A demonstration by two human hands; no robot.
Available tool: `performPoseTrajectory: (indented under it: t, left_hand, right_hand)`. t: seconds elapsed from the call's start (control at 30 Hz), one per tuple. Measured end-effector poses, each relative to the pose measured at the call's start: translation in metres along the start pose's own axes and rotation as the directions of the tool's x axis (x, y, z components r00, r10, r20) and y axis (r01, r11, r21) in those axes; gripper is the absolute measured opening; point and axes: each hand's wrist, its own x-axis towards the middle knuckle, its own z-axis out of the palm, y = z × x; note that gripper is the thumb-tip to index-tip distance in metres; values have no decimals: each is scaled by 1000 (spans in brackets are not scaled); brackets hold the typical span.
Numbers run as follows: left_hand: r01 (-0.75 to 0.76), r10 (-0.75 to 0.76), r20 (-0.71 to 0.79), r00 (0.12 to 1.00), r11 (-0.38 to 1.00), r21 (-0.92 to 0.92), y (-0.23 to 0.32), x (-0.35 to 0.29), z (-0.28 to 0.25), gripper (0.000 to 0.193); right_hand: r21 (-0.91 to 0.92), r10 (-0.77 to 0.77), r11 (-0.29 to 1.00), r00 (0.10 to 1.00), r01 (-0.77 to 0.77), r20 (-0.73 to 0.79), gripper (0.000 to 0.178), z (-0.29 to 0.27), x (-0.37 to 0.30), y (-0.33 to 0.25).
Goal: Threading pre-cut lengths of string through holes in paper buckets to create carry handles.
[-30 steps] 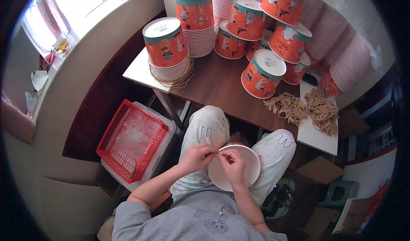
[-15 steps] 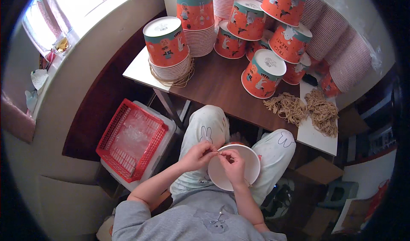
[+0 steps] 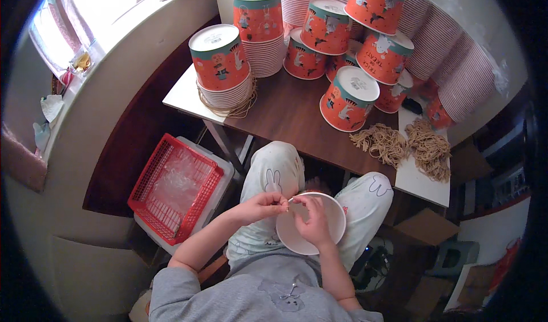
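A paper bucket [image 3: 338, 222] with a white inside rests between my thighs, its mouth facing up toward me. Over its left rim, my left hand [image 3: 264, 206] pinches thumb and fingers together; what lies between the tips is too small to make out. My right hand [image 3: 313, 222] hovers over the bucket's mouth with curved fingers and a gap between thumb and forefinger; I see nothing held in it. The fingertips of both hands are close together. Most of the bucket's outside is hidden by my hands and legs.
On the brown table [image 3: 285, 113] stand upturned orange-and-teal buckets [image 3: 349, 99], some stacked. Cord loops [image 3: 242, 108] circle the base of a left stack [image 3: 220, 59]. Tan twine bundles [image 3: 381, 144] lie at the right. A red basket [image 3: 214, 179] sits on a pale bin, left of my legs.
My fingertips were together over the bucket; now my right thumb and forefinger have parted and the hands are slightly apart. The bucket has stayed between my legs.
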Motion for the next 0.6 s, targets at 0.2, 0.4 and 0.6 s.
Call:
performPoseTrajectory:
  t: [0.2,0.4,0.6]
  left_hand:
    - [17,-17,-42,999,1000,10,1,1,3,10]
    - [20,-20,-82,996,1000,-9,-9,4,3,10]
    - [-58,60,-47,997,997,42,-10,2,-3,10]
  right_hand:
    - [-9,-116,993,988,116,-106,17,-1,-1,-18]
    - [-61,-106,993,983,98,-150,10,6,-3,-13]
    - [127,40,992,994,-27,-102,6,9,-6,-10]
